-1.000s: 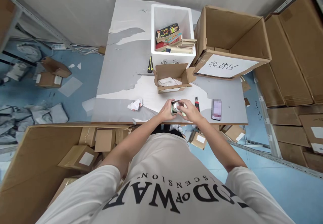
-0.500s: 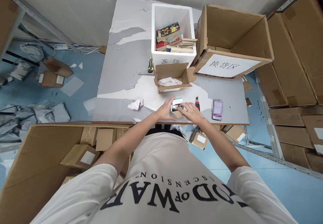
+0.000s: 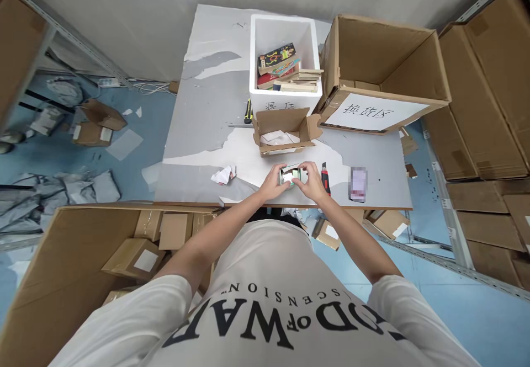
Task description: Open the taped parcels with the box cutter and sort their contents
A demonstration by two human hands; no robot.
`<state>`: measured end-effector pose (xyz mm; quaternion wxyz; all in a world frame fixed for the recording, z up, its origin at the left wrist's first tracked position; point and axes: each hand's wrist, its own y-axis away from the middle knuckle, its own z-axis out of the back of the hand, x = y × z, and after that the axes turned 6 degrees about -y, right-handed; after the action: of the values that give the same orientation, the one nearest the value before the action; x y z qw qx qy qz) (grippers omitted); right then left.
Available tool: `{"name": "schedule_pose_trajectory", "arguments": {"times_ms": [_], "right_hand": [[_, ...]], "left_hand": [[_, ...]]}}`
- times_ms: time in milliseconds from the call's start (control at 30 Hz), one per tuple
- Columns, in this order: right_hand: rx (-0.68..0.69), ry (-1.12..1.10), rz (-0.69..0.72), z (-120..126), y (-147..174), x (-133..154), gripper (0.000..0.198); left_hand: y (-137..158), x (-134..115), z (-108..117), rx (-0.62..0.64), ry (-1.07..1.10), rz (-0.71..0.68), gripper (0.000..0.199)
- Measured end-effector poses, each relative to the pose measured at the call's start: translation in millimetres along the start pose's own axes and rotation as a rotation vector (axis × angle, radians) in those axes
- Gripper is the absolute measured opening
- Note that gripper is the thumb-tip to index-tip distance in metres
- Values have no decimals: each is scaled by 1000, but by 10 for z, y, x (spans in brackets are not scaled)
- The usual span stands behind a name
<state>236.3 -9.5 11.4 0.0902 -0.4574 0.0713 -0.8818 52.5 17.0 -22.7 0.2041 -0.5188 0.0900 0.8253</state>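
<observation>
Between my hands, near the table's front edge, is a small box with white and green on it and a dark strip across its face. My left hand grips its left end, thumb along the near side. At the right end, my right hand holds it with thumb and fingers. What is printed on it is too small to read. Just behind the hands stands an open cardboard box with white paper inside. A red and black utility knife lies right of my right hand.
A white foam box of books and a large open carton stand at the back. Crumpled paper lies left, a phone right, and a yellow knife beside the foam box. A big carton of parcels sits below left.
The small box has turned in my hands, and a brown flap seen at its near side no longer shows. My right hand has shifted from its top to its right end.
</observation>
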Motion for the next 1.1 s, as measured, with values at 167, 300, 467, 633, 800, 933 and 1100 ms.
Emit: {"name": "schedule_pose_trajectory", "arguments": {"times_ms": [167,300,467,633,800,933,1100], "right_hand": [[163,-119,8,25,-139,-57,69],[319,-61,169,129,-115,-118,43],[440,101,272,201,39,-220,46],[408,69,250,115,66,-382,42],[322,50,353,24,-18,-347,39],[52,103,334,387,-258,-174,42],[-506,155,329,1588,-957,130,48]], "left_hand": [[0,57,-124,-10,95,22,52],[23,97,-87,-4,136,41,49],[23,142,-3,64,190,56,53],[-12,131,90,172,231,24,76],[44,136,223,113,189,76,75],[141,267,365,15,222,150,66],[234,463,504,-86,297,305,69]]}}
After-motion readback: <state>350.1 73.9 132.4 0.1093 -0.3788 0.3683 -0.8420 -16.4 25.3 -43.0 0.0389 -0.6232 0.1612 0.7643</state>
